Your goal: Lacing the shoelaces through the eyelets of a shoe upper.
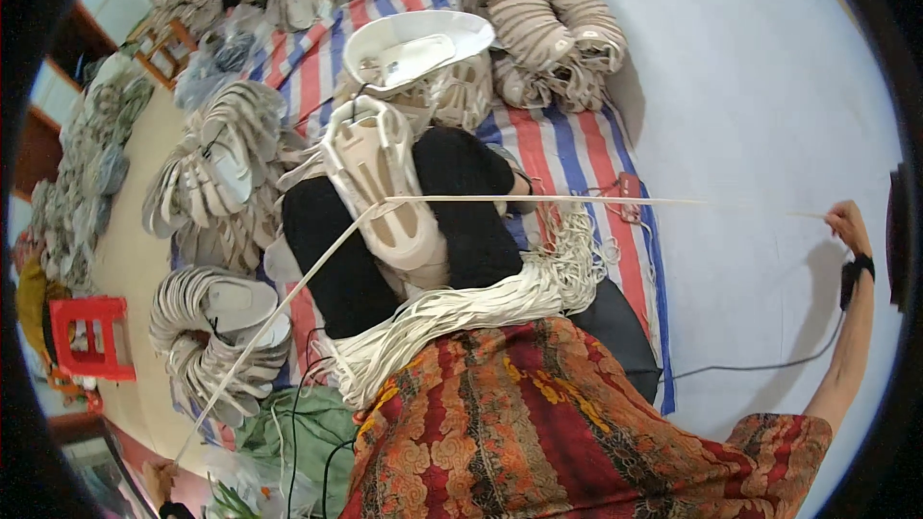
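Observation:
Between my knees stands a cream shoe upper (pixel 370 149) with cut-out openings, its toe end toward me. A long cream shoelace (pixel 471 198) passes through the upper. One end runs down to the lower left, where my left hand (pixel 159 482) grips it near the picture's rim. Far out to the right, my right hand (pixel 846 228) is closed on the other end, arm stretched. Both lengths look taut. Across my lap lies a thick bundle of loose cream laces (pixel 461 312), partly hanging over on the right.
Stacks of nested shoe uppers (pixel 216 317) stand on my left. More uppers (pixel 538 24) and a white basin (pixel 385 34) are ahead on a striped sheet (pixel 538 139). A red stool (pixel 91 336) is at far left. A pale wall (pixel 760 86) borders the right.

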The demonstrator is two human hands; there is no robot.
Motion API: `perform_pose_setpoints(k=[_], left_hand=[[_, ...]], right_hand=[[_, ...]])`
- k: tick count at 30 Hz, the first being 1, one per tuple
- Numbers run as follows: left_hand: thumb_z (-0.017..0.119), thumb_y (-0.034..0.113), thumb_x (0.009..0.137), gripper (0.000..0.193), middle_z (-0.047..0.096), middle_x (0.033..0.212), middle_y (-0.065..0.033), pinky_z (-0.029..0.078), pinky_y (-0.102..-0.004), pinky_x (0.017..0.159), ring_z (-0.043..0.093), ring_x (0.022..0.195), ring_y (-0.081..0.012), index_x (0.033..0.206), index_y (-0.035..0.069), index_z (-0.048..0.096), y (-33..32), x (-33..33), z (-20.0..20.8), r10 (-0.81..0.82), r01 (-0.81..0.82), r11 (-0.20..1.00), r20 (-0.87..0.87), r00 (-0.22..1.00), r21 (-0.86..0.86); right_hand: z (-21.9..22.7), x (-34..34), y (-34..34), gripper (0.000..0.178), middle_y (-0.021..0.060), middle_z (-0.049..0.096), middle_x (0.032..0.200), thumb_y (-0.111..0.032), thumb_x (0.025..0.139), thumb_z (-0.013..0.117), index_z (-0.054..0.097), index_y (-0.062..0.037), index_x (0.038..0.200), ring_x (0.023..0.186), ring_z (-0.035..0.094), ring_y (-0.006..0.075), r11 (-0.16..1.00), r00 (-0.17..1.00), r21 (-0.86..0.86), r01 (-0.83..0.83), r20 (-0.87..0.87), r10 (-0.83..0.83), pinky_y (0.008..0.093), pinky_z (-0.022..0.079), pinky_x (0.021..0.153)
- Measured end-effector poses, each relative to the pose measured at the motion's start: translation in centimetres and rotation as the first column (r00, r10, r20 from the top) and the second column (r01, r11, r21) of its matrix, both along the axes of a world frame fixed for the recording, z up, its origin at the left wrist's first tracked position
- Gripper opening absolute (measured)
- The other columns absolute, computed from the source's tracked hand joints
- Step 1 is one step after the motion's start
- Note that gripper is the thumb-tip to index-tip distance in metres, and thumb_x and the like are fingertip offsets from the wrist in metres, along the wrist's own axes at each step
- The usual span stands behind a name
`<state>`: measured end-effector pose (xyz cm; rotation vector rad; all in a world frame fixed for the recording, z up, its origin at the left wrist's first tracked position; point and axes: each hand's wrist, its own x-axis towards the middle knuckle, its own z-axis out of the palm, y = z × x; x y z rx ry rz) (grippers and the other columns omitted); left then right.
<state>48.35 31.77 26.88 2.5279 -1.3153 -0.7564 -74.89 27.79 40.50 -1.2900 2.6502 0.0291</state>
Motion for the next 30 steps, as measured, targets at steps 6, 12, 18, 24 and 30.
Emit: perform_pose_setpoints(k=[6,12,18,24,30], left_hand=[[0.053,0.008,0.074,0.017,0.047,0.048,-0.0008,0.03,-0.021,0.036,0.044,0.039,-0.009,0.059,-0.001,0.055,6.1,3.6,-1.3,0.165,-0.163,0.986,0.048,0.985,-0.041],[0.05,0.008,0.075,0.016,0.045,0.049,-0.0018,0.031,-0.0207,0.036,0.045,0.04,-0.0094,0.061,0.0,0.055,12.2,6.4,4.9,0.264,-0.185,0.939,0.261,0.929,-0.29],[0.049,0.024,0.076,0.026,0.047,0.051,-0.0047,0.033,-0.0252,0.037,0.046,0.041,-0.0141,0.064,0.002,0.056,9.6,4.6,-0.4,0.3,0.057,0.848,0.565,0.768,-0.528],[0.051,0.049,0.076,0.047,0.053,0.053,-0.008,0.037,-0.0319,0.038,0.049,0.043,-0.0207,0.065,0.004,0.059,15.5,7.5,6.7,0.421,0.33,0.817,0.88,0.222,-0.474],[0.046,0.043,0.084,0.041,0.059,0.075,-0.0116,0.043,-0.034,0.055,0.056,0.065,-0.0255,0.09,0.004,0.057,13.9,8.1,0.8,0.522,0.011,0.843,0.824,0.22,-0.537]], right_hand=[[6.5,-11.6,8.3,0.013,0.0046,0.051,0.063,-0.013,0.081,0.055,0.053,-0.0003,0.079,0.047,0.046,0.0108,0.93,0.939,-0.294,-0.222,-0.321,0.123,0.0236,0.038,0.043],[3.6,-11.7,7.2,0.027,0.0075,0.062,0.061,-0.023,0.08,0.062,0.063,-0.0063,0.101,0.057,0.057,0.0199,0.992,0.931,-0.088,-0.092,-0.361,0.054,0.0392,0.049,0.061],[1.2,-12.6,8.5,0.007,0.0077,0.05,0.066,-0.005,0.08,0.052,0.051,0.0015,0.076,0.051,0.047,0.0133,0.872,0.905,-0.412,-0.264,-0.417,0.077,0.0268,0.038,0.046],[-6.6,-4.0,-3.0,0.01,0.0124,0.051,0.061,-0.006,0.078,0.051,0.05,0.0034,0.074,0.051,0.05,0.0212,0.914,0.961,-0.349,-0.208,-0.245,0.125,0.0316,0.04,0.049],[-10.1,-2.8,-0.8,0.01,0.0149,0.056,0.073,-0.009,0.079,0.052,0.053,0.0008,0.08,0.073,0.052,0.0346,0.899,0.556,-0.182,-0.399,-0.827,0.079,0.0404,0.042,0.067]])
